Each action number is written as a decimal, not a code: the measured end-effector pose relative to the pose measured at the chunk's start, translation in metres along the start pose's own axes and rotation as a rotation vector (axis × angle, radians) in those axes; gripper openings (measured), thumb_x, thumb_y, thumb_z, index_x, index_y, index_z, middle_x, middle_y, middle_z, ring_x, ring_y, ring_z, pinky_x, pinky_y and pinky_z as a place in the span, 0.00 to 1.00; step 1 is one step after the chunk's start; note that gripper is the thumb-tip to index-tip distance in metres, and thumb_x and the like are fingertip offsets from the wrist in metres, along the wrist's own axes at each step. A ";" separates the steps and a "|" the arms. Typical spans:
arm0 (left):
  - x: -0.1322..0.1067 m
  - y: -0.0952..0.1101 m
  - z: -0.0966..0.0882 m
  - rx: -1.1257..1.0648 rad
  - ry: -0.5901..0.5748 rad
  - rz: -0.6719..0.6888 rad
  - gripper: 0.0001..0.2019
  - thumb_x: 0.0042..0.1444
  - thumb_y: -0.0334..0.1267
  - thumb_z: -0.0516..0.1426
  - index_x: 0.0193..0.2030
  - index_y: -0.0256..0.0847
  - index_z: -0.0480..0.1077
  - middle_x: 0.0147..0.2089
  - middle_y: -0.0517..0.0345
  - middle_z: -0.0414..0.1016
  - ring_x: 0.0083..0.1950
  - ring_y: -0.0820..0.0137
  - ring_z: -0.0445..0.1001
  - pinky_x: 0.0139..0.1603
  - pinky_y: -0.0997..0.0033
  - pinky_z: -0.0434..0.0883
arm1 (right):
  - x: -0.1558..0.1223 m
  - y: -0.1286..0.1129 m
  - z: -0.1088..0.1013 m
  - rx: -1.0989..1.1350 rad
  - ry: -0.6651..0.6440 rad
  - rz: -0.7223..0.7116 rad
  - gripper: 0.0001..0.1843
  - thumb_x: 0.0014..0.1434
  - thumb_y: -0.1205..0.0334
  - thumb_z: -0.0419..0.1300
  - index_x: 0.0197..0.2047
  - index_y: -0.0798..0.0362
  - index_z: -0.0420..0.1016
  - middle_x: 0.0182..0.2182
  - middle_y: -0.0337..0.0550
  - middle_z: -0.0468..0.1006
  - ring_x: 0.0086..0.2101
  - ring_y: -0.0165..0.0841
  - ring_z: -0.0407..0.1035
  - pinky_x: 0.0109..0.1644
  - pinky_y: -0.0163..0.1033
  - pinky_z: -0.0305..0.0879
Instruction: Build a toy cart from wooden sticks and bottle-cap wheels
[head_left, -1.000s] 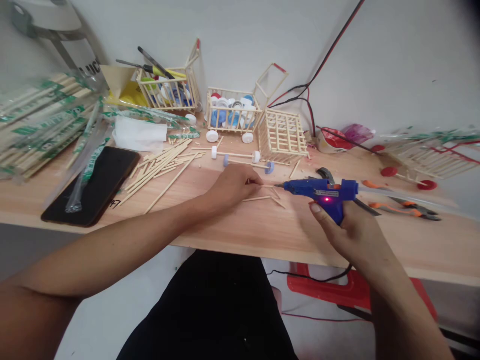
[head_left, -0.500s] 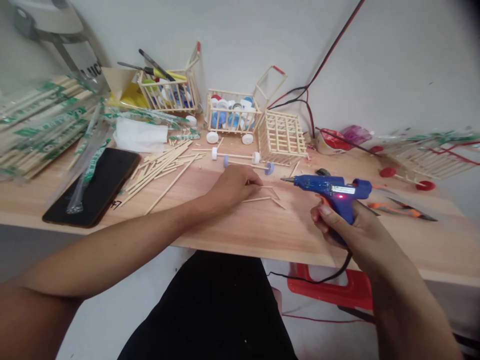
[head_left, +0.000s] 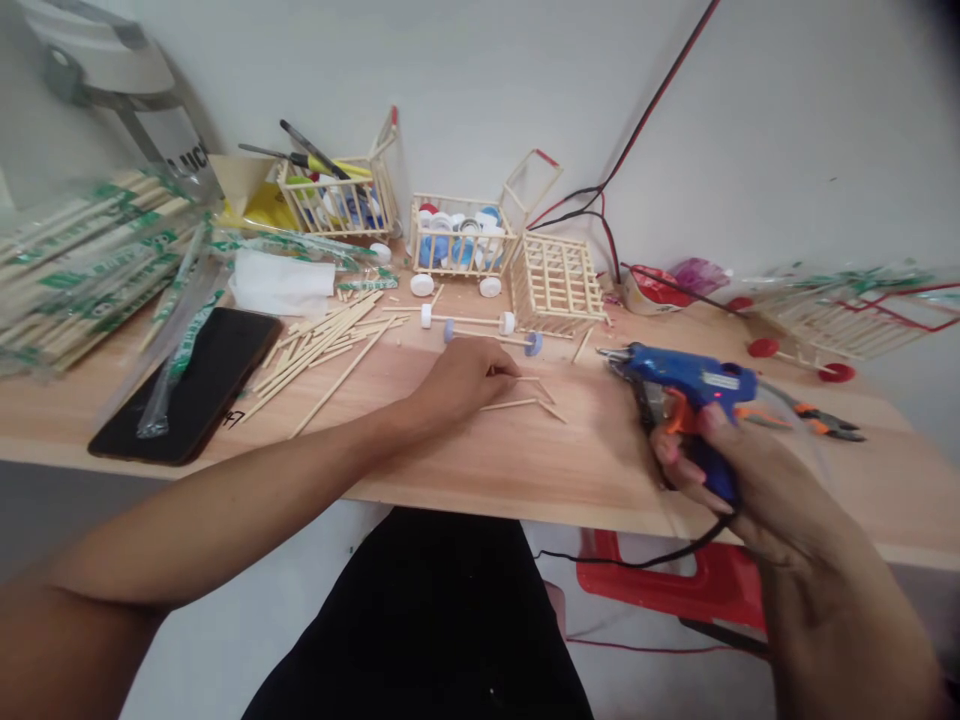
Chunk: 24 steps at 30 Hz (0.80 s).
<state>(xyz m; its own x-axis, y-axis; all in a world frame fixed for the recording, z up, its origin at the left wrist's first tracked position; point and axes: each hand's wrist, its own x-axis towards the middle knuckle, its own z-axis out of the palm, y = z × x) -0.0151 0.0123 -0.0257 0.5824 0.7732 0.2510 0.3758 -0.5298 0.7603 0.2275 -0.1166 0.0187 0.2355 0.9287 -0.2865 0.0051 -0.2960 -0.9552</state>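
Observation:
My left hand (head_left: 461,380) rests on the wooden table (head_left: 525,450), fingers closed in a pinch on a thin wooden stick frame (head_left: 536,395) that lies flat. My right hand (head_left: 739,470) grips a blue hot glue gun (head_left: 686,385) with a red light on; its nozzle points left, well to the right of the sticks. The gun's black cord hangs below the table edge.
A black phone (head_left: 191,385) and loose sticks (head_left: 330,335) lie at left, beside bagged stick bundles (head_left: 82,270). Stick carts (head_left: 461,235) with bottle caps, a stick crate (head_left: 555,285), wheel axles (head_left: 469,320) stand behind. Orange pliers (head_left: 810,415) lie at right. A red stool (head_left: 690,580) is below.
My right hand has drawn the glue gun back to the right, away from the stick frame, and lowered it. My left hand has stayed on the sticks.

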 end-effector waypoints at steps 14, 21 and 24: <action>-0.001 0.009 -0.004 0.019 -0.009 -0.036 0.06 0.54 0.33 0.59 0.32 0.39 0.79 0.34 0.56 0.79 0.36 0.69 0.75 0.39 0.71 0.68 | 0.030 -0.019 -0.141 0.367 0.538 -0.015 0.23 0.64 0.44 0.51 0.26 0.53 0.65 0.25 0.39 0.58 0.23 0.25 0.56 0.20 0.27 0.55; 0.001 0.006 -0.004 0.006 -0.046 -0.031 0.07 0.55 0.34 0.59 0.34 0.40 0.80 0.34 0.56 0.79 0.36 0.70 0.74 0.38 0.71 0.67 | 0.052 0.007 -0.172 0.301 0.621 0.122 0.31 0.70 0.52 0.34 0.29 0.57 0.71 0.24 0.41 0.62 0.21 0.24 0.58 0.23 0.28 0.62; 0.001 0.006 -0.004 0.009 -0.026 -0.017 0.07 0.55 0.36 0.59 0.34 0.40 0.80 0.33 0.57 0.79 0.36 0.69 0.75 0.37 0.72 0.67 | 0.053 0.008 -0.170 0.275 0.625 0.129 0.32 0.70 0.50 0.35 0.30 0.58 0.72 0.25 0.43 0.65 0.21 0.24 0.61 0.24 0.29 0.64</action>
<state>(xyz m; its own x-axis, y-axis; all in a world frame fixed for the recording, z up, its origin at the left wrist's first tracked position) -0.0148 0.0112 -0.0186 0.5947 0.7726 0.2224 0.3921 -0.5202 0.7587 0.4050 -0.1081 0.0084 0.7337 0.5624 -0.3812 -0.2873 -0.2517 -0.9242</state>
